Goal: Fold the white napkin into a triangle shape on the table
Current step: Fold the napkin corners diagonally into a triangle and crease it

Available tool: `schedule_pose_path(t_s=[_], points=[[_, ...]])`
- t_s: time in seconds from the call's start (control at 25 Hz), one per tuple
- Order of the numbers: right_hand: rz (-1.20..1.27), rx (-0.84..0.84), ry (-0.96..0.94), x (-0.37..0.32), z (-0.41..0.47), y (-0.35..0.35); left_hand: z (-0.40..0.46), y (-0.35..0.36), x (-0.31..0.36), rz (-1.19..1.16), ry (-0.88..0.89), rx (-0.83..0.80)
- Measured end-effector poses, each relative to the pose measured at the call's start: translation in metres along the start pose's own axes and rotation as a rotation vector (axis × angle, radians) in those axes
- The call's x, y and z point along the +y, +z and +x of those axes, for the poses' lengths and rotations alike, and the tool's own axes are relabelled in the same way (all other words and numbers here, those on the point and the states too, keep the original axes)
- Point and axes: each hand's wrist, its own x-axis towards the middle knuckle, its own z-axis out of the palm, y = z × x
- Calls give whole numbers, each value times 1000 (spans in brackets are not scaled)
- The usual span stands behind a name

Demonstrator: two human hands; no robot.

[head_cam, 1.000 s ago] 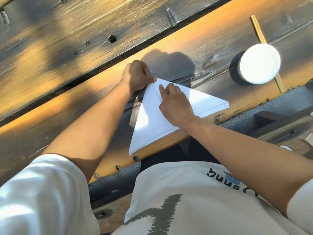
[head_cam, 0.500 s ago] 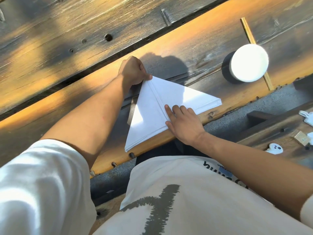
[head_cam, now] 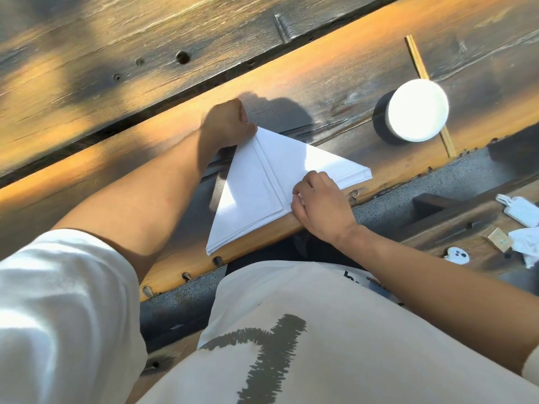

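The white napkin (head_cam: pixel 256 185) lies folded into a triangle on the wooden table (head_cam: pixel 320 77), close to the near edge; its apex points away from the person, toward the upper left of the view, and its long base runs along the table edge from a lower-left corner to a right-hand corner; a raised crease line runs from the apex down to the middle of the base; several stacked layers show along the base. The left hand (head_cam: pixel 226 123) is curled loosely, its fingertips pinching or pressing the apex, though the grip itself is hidden behind the knuckles; the right hand (head_cam: pixel 320 205) is bent, its fingers tucked onto the base edge where the crease ends, and whether it grips the layers or only presses them I cannot tell. A white round lid on a dark cylinder (head_cam: pixel 414 110) stands to the right, resting over a thin wooden stick (head_cam: pixel 420 65); small white items at the far right are cut off by the frame; dark print on the shirt (head_cam: pixel 291 330) is partly hidden by the right forearm and cannot be read.
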Motion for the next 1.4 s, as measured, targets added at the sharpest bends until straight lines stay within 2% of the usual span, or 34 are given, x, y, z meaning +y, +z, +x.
schedule_pose_path(t_s=[0.08,0.16,0.24,0.36,0.44,0.56,0.64,0.84,1.0,1.08,1.12,1.24,1.32,1.4], points=[[266,-82,270,-19,27,-3,1,0,-3,12,18,7],[763,-229,674,-32,52,-5,3,1,-5,3,21,3],[1226,-314,948,-33,61,-6,5,3,-7,1,44,17],[1638,-203,1088,-6,39,-10,6,3,-10,-11,64,15],[1739,-148,1119,17,20,-15,5,2,-11,-16,65,-11],[1670,-198,1102,37,11,-27,5,1,-10,-12,66,-22],[1681,-164,1058,44,20,-35,4,2,-9,-16,72,-10],[1670,60,1150,62,33,-40,-2,7,-7,-34,64,85],[1414,242,1220,70,27,-43,-10,17,-19,16,152,167],[1202,287,1209,71,28,-44,-15,18,-24,2,167,169],[1009,281,1159,72,30,-44,-17,16,-25,-1,167,165],[372,181,799,69,41,-41,-21,10,-31,39,160,197],[111,152,576,65,58,-41,-23,9,-36,8,125,213],[-45,83,455,64,80,-42,-23,6,-39,-25,90,236]])
